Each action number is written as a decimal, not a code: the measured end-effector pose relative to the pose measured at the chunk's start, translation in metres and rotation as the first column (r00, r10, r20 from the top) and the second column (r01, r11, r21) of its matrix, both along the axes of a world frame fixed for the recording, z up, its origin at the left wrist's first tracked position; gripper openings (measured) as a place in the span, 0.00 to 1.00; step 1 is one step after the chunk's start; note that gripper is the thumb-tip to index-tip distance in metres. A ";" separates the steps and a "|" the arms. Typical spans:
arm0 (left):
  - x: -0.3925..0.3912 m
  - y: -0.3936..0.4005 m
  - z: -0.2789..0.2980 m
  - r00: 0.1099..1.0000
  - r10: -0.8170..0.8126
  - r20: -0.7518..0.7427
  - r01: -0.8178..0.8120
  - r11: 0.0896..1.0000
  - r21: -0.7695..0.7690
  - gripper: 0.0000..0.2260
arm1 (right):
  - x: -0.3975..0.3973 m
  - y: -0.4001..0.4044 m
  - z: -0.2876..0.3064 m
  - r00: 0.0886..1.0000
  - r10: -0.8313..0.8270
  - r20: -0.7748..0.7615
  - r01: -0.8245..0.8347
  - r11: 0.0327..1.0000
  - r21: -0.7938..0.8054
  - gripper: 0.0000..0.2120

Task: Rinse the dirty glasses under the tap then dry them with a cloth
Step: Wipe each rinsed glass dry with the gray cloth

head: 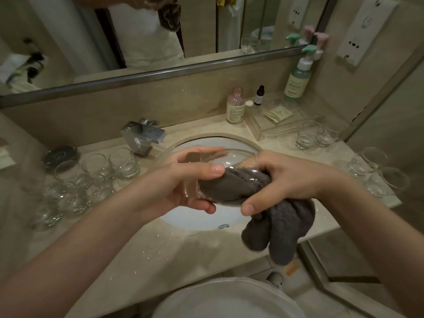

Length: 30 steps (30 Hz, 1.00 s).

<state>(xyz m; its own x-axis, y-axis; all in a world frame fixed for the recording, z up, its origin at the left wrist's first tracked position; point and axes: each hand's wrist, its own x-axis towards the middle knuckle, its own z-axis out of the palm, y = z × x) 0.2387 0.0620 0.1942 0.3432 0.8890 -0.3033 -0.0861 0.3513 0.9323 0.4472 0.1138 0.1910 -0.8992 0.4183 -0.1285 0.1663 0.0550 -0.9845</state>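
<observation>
Head view: over the sink [183, 220], left hand [183, 180] gripping a glass [202, 177] lying sideways; right hand [289, 177] clutching a grey cloth [275, 228] stuffed into its mouth. Clustered on the desk [160, 244], more glasses [91, 180]. Behind, a pump bottle [298, 76] lettered "YAPING".

A clear glass [202, 177] is lying on its side above the sink [190, 219], a grey cloth [270, 216] stuffed into its mouth and hanging out
</observation>
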 end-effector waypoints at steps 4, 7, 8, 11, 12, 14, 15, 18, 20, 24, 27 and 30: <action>-0.003 0.004 -0.003 0.984 -0.078 -0.163 0.105 0.980 0.168 0.28 | 0.004 0.002 -0.006 1.000 -0.011 -0.028 0.009 0.999 -0.050 0.06; -0.004 0.007 -0.002 0.932 -0.059 -0.357 0.214 0.885 0.413 0.32 | 0.007 0.002 -0.011 0.997 -0.029 -0.078 0.014 0.980 -0.196 0.10; -0.003 0.008 -0.001 0.928 -0.049 -0.369 0.219 0.873 0.435 0.30 | 0.008 0.002 -0.011 0.996 -0.030 -0.086 0.011 0.977 -0.213 0.10; 0.001 0.010 0.001 0.976 -0.073 -0.205 0.124 0.960 0.250 0.27 | 0.010 0.002 -0.008 0.996 -0.036 -0.076 0.023 0.987 -0.162 0.07; 0.004 0.011 0.003 0.989 -0.077 -0.127 0.093 0.988 0.122 0.25 | 0.011 0.002 -0.005 0.998 -0.024 -0.060 0.016 0.992 -0.124 0.05; 0.008 0.012 0.002 0.995 -0.099 -0.028 0.097 0.994 -0.047 0.21 | 0.013 0.005 0.001 1.000 0.004 -0.016 -0.005 0.999 -0.045 0.04; 0.009 0.012 0.001 0.994 -0.112 -0.003 0.111 0.990 -0.090 0.21 | 0.014 0.007 0.003 1.000 0.016 0.006 -0.015 1.000 -0.018 0.04; 0.010 0.014 -0.001 0.990 -0.142 0.003 0.142 0.984 -0.109 0.19 | 0.018 0.012 0.004 0.997 0.046 0.055 -0.046 0.999 -0.013 0.03; 0.008 0.017 -0.003 0.980 -0.179 -0.082 0.174 0.983 -0.062 0.18 | 0.021 0.015 0.001 0.997 0.047 0.066 -0.045 0.998 -0.036 0.07; 0.003 0.029 -0.001 0.894 -0.282 -0.348 0.301 0.954 0.000 0.23 | 0.021 0.015 -0.006 0.990 0.068 0.125 -0.062 0.997 -0.051 0.14; 0.009 0.039 -0.001 0.792 -0.429 -0.434 0.431 0.897 -0.099 0.27 | 0.013 0.011 -0.005 0.982 0.131 0.138 -0.121 0.989 -0.080 0.06; 0.012 0.040 -0.006 0.750 -0.492 -0.443 0.497 0.860 -0.114 0.25 | 0.009 0.010 -0.004 0.979 0.136 0.150 -0.124 0.988 -0.088 0.07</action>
<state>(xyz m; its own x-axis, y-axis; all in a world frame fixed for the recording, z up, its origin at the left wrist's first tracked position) 0.2503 0.1020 0.1885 0.5668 0.6367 -0.5229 0.5172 0.2191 0.8274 0.4565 0.1234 0.1868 -0.9116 0.2826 -0.2986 0.3141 0.0101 -0.9494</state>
